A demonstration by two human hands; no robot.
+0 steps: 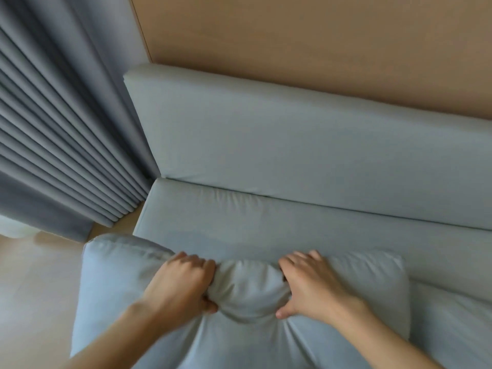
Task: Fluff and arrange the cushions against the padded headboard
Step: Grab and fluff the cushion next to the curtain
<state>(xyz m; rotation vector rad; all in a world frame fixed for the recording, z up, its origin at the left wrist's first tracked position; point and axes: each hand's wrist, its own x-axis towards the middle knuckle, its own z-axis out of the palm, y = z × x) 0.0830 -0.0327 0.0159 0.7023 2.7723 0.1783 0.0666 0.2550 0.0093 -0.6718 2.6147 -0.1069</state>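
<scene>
On the far left hangs the pleated grey curtain [61, 145], well clear of our work. Next comes our left hand [183, 283], closed on a bunch of the pale blue cushion [250, 326], fingers curled over its top edge and thumb tucked beneath. The fabric bulges up between our hands. Our right hand [311, 286] grips the same cushion just beside that bulge, fingers hooked over the top edge and thumb pressing the front face. The cushion lies near us on the mattress [239, 222], well apart from the padded headboard [292, 145], which stands bare. To fluff well, we judge it best to squeeze inward from both sides evenly, release, then repeat so the filling spreads into the flat corners. Afterwards we lift it forward and stand it against the headboard, keeping the seam level
</scene>
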